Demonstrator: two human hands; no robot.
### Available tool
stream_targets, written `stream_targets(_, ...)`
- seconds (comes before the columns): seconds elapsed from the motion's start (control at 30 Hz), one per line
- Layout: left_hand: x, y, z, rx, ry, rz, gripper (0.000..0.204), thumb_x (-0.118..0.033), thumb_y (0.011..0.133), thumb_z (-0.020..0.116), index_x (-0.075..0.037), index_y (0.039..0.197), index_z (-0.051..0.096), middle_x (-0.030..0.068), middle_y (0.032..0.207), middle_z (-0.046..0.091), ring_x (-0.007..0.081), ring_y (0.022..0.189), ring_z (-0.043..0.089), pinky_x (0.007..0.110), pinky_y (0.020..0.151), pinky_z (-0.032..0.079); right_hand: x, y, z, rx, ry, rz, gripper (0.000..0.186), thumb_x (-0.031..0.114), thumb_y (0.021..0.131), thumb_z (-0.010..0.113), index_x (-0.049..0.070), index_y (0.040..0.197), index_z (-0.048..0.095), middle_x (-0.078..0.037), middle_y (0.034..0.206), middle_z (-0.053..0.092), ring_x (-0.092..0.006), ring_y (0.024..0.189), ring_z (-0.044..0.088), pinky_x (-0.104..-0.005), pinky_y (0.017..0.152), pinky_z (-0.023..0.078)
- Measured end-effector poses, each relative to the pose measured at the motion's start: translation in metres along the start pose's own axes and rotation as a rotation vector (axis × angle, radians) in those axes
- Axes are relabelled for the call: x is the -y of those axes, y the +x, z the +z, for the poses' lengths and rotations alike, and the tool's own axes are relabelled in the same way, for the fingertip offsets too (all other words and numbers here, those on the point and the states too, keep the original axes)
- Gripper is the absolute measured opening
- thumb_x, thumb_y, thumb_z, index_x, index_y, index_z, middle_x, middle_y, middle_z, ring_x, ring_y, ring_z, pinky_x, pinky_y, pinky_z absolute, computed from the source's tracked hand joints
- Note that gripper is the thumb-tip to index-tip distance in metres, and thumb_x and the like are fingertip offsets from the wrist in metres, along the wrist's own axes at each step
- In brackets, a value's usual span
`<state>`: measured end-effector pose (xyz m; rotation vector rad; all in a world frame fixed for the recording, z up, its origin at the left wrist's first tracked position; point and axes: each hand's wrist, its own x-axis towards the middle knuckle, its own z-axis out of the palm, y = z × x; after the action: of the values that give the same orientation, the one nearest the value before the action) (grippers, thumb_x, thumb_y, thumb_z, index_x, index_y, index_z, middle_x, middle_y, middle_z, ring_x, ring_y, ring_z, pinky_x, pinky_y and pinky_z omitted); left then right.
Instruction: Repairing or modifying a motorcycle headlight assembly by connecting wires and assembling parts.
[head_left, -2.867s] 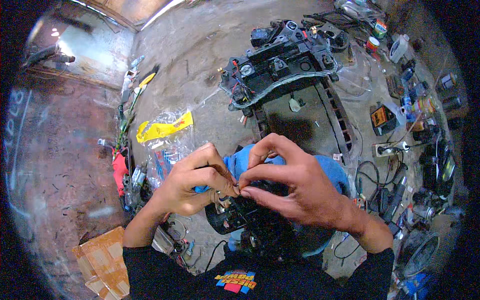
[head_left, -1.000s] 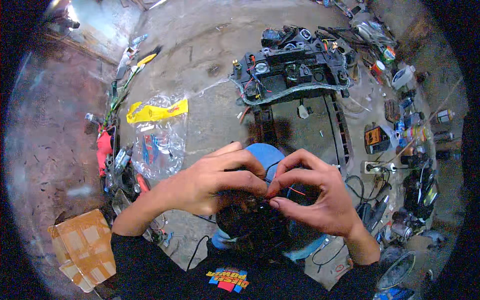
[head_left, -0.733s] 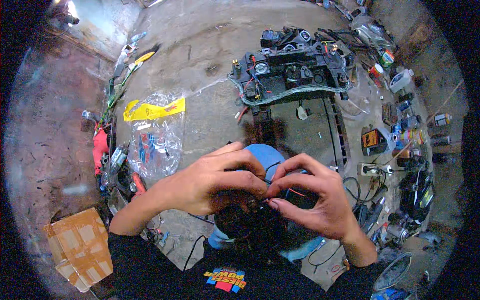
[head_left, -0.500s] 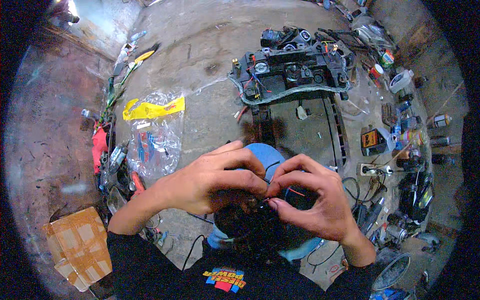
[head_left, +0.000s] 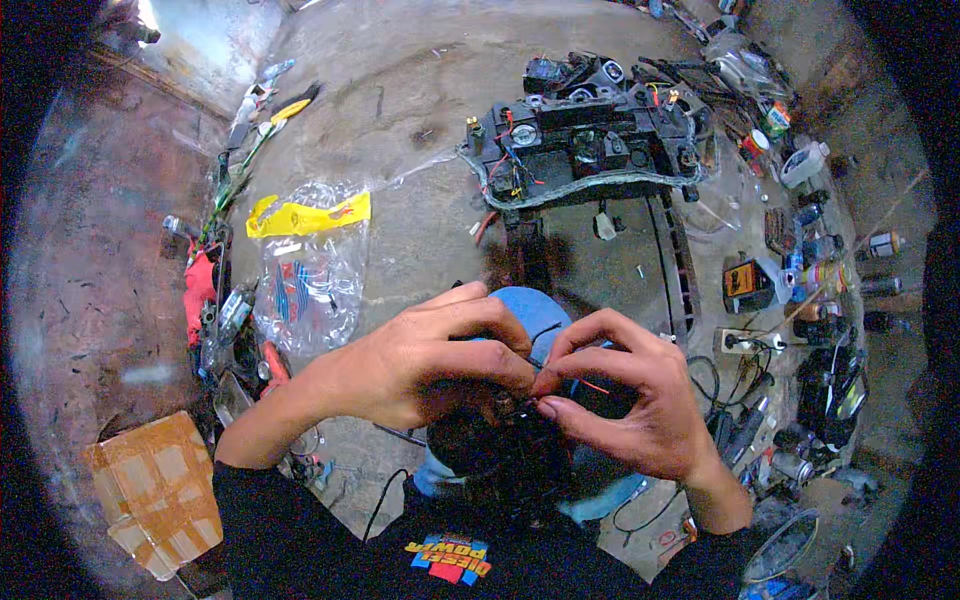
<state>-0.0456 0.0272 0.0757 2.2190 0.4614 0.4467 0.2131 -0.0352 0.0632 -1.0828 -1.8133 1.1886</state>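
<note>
Left hand (head_left: pixel 420 365) and right hand (head_left: pixel 625 405) pinch thin wires (head_left: pixel 590 383) atop a black round component (head_left: pixel 500 455), below the black dashboard panel (head_left: pixel 585 135).

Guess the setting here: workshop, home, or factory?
Probably an informal repair workshop: bare concrete floor strewn with hand tools, a black wired dashboard assembly, and both hands, left hand, right hand, on a dark wired part.

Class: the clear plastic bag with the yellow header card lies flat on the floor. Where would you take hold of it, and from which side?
Grip the clear plastic bag by its yellow header card, coming from above at the far edge. The card looks stiffer than the crumpled film, and that edge lies free of the tools along the bag's left.
</note>
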Motion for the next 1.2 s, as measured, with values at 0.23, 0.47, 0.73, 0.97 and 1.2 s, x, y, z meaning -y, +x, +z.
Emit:
stream_targets(0.23, -0.0008, 0.0, 0.0007, -0.003, -0.001, -0.007, 0.034, -0.007, 0.074, 0.084, -0.01, 0.106, 0.074, 0.0103, 0.108, 0.067, 0.031, 0.098, 0.063, 0.043, 0.084, 0.046, 0.0017, 0.0003, -0.0009, -0.005, -0.011, -0.011, 0.016, 0.013, 0.082, 0.084, 0.01, 0.097, 0.078, -0.008, 0.103, 0.068, -0.0252, 0.098, 0.07, -0.0365, 0.087, 0.056)
stream_targets(0.47, -0.0008, -0.0002, 0.0014, -0.021, -0.025, 0.001, 0.034, -0.008, 0.074, 0.084, -0.011, 0.107, 0.074, 0.01, 0.109, 0.068, 0.0306, 0.099, 0.063, 0.044, 0.085, 0.046, 0.0021, -0.0007, -0.0018, -0.008, 0.002, -0.012, 0.018, 0.012, 0.081, 0.084, 0.011, 0.099, 0.08, -0.008, 0.105, 0.068, -0.0252, 0.101, 0.069, -0.0374, 0.09, 0.055)
stream_targets(0.73, -0.0006, -0.0003, 0.0014, -0.015, -0.009, -0.004, 0.034, -0.008, 0.073, 0.083, -0.011, 0.106, 0.074, 0.0098, 0.108, 0.068, 0.0303, 0.099, 0.064, 0.044, 0.085, 0.046, -0.0005, -0.0006, 0.0005, -0.013, -0.042, -0.054, 0.016, 0.014, 0.083, 0.083, 0.011, 0.098, 0.079, -0.009, 0.106, 0.068, -0.0257, 0.102, 0.068, -0.0383, 0.091, 0.054)
stream_targets(0.97, -0.0024, 0.0008, 0.001, -0.019, -0.001, -0.015, 0.034, -0.008, 0.072, 0.083, -0.012, 0.105, 0.075, 0.0093, 0.107, 0.068, 0.03, 0.099, 0.064, 0.044, 0.085, 0.047, -0.001, -0.0008, 0.0027, -0.024, -0.007, -0.039, 0.017, 0.014, 0.084, 0.083, 0.009, 0.099, 0.077, -0.01, 0.106, 0.066, -0.0268, 0.103, 0.067, -0.0388, 0.092, 0.054)
stream_targets(1.2, -0.0012, 0.0, 0.0016, -0.016, -0.014, -0.019, 0.034, -0.01, 0.073, 0.084, -0.013, 0.105, 0.076, 0.0084, 0.107, 0.068, 0.0296, 0.098, 0.063, 0.044, 0.086, 0.047, -0.0008, -0.0016, 0.0019, -0.04, -0.022, -0.044, 0.018, 0.015, 0.083, 0.084, 0.009, 0.099, 0.077, -0.01, 0.105, 0.065, -0.0269, 0.103, 0.067, -0.0389, 0.092, 0.053)
